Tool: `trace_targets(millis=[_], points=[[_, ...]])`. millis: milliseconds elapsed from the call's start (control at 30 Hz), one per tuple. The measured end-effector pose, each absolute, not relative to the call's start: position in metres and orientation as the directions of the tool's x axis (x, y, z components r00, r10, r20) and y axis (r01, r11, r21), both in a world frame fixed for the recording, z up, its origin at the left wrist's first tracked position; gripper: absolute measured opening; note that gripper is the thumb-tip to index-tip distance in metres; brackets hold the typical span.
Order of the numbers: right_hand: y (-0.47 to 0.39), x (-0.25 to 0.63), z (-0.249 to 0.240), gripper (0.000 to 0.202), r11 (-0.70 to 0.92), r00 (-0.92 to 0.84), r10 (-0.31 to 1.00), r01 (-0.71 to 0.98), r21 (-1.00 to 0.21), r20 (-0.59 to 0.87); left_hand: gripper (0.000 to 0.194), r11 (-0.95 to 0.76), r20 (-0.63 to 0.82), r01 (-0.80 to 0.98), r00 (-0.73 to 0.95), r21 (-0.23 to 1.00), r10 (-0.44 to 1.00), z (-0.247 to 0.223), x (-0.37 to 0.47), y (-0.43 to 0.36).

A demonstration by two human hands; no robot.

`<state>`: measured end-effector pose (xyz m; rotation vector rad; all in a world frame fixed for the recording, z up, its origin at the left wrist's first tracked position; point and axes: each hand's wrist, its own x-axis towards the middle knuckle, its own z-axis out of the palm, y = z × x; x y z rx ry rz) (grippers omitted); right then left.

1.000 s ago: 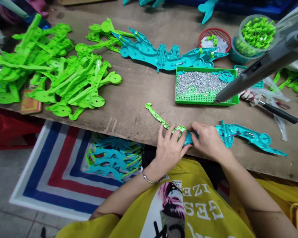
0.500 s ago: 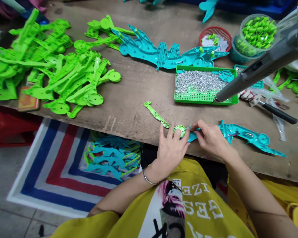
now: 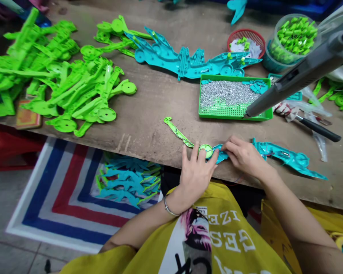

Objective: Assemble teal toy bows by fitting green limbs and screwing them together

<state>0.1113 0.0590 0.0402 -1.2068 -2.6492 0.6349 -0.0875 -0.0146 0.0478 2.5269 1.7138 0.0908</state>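
At the near edge of the table lies a turquoise plastic body part (image 3: 295,156), joined at its left end to a lime-green arm-shaped part (image 3: 178,133) with a round disc. Stretched over this joint, my left hand (image 3: 196,169) has its fingers spread, the tips resting on the green disc and the turquoise end. My right hand (image 3: 242,156) is just to the right, thumb and fingertips pinched together over the turquoise part. What they pinch is too small to make out. Thin wires run along the green arm and trail near my right hand.
A green tray (image 3: 236,116) of small screws stands ahead, with a grey electric screwdriver (image 3: 268,97) hanging over it. Green parts (image 3: 88,91) are heaped at left. Another turquoise body (image 3: 185,66), a red basket (image 3: 250,36), a tub of green caps (image 3: 295,36) and a black-handled tool (image 3: 318,128) lie beyond.
My right hand has shifted slightly right, away from my left fingers, uncovering more of the turquoise end beside the disc. My left hand stays on the parts.
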Motion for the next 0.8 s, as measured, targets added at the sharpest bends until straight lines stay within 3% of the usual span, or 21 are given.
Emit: trace_targets(millis=[333,467,567,800], points=[[0.059,0.115,0.046,0.032,0.629,-0.670,0.740,0.719,-0.296,-0.058,0.046,-0.349,-0.048,0.933,0.354,0.087,0.934,0.050,-0.085,-0.014],[0.055,0.125,0.050,0.036,0.575,-0.622,0.783,0.738,-0.354,-0.023,0.046,-0.344,-0.054,0.935,0.349,0.091,0.935,0.050,-0.085,-0.013],[0.052,0.138,0.051,0.027,0.484,-0.523,0.852,0.776,-0.404,0.017,0.046,-0.346,-0.042,0.932,0.352,0.104,0.935,0.048,-0.086,-0.013],[0.048,0.148,0.041,0.020,0.395,-0.397,0.915,0.842,-0.368,0.071,0.047,-0.350,-0.005,0.929,0.353,0.119,0.936,0.043,-0.086,-0.013]])
